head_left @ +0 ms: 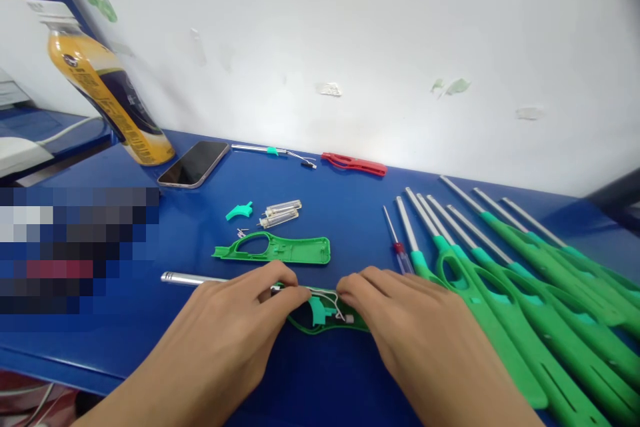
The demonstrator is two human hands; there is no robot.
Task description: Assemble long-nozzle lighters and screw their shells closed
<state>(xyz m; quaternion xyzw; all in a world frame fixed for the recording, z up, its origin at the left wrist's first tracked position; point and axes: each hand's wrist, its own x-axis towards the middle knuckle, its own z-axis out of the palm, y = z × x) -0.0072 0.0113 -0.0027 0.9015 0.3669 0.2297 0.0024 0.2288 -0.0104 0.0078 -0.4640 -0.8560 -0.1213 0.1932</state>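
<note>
An opened long-nose gas lighter lies across the front of the table, its metal tube (193,278) pointing left. In its green half shell (313,329) sit a teal trigger (317,311), thin white wires and a small pale connector (349,319). My left hand (250,317) is closed on the lighter near where tube and shell meet, thumb and forefinger at the wires. My right hand (400,313) grips the shell's other end, its fingers bent over the edge and hiding it. Behind them lies the other green half shell (305,251), inner side up.
Several assembled green lighters (500,307) and a screwdriver (399,248) lie right. Farther back are clear fuel tanks (280,215), a loose teal trigger (241,210), a metal tube with wires (255,149), a red shell (355,165), a phone (195,164) and a bottle (115,93).
</note>
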